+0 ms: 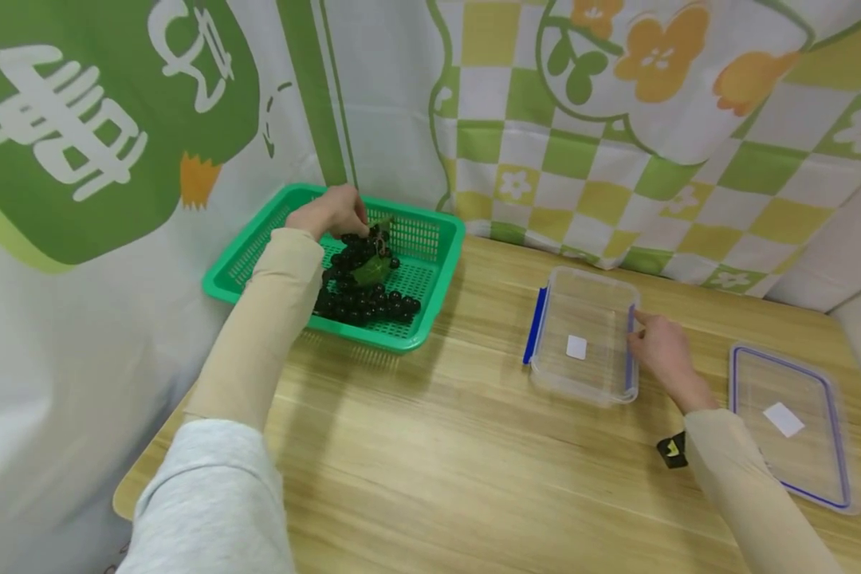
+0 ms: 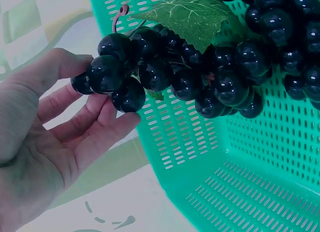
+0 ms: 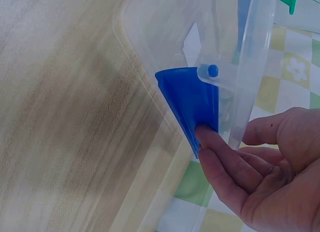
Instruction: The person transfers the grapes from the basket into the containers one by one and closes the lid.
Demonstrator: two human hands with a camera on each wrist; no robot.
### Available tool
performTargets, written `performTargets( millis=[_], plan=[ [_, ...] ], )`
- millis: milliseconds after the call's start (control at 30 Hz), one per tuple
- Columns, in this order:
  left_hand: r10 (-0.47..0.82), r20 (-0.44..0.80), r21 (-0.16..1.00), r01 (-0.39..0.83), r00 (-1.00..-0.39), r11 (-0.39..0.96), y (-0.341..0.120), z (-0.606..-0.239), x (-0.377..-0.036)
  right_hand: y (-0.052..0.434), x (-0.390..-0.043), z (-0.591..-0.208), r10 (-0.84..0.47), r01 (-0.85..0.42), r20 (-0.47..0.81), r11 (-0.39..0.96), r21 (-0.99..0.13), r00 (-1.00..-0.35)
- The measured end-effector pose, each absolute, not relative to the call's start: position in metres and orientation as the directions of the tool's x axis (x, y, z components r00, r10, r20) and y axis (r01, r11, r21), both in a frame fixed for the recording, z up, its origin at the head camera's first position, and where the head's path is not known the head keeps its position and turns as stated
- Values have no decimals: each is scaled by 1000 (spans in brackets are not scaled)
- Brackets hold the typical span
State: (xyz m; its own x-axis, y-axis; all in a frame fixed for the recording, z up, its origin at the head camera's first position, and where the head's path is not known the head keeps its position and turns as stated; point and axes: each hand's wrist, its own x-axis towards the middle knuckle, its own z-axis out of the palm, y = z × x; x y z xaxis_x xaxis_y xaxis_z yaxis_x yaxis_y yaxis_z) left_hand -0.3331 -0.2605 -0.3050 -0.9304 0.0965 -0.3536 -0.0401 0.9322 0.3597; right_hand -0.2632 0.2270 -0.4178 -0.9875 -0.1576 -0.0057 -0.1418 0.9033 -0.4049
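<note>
Left hand point(image 1: 328, 211) pinches glossy round black grapes point(image 1: 362, 283) in the perforated green plastic basket point(image 1: 430, 239) at the table's point(image 1: 430, 446) back-left corner. Right hand's point(image 1: 660, 347) straight fingers point(image 3: 220, 149) press the clear box's point(image 1: 584, 335) blue clip point(image 3: 192, 99).

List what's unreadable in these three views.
- Head view: left hand fingertips, hidden behind the grape bunch in the green basket.
- Head view: the small black object, partly covered by the right sleeve.
- Right wrist view: clear container blurred, cut off at the top; right hand touches its blue latch.

Glossy black grapes point(image 2: 150, 67), perforated plastic basket point(image 1: 430, 239), clear plastic container point(image 1: 581, 383), wood-grain table point(image 1: 438, 462)
</note>
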Motion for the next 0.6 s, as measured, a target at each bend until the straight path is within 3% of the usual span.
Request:
performTargets(
  millis=[600],
  plan=[
    [97, -292, 406, -32, -952, 913, -258, -291, -330, 227, -262, -418, -171, -162, 15, 896, -413, -985]
  ],
)
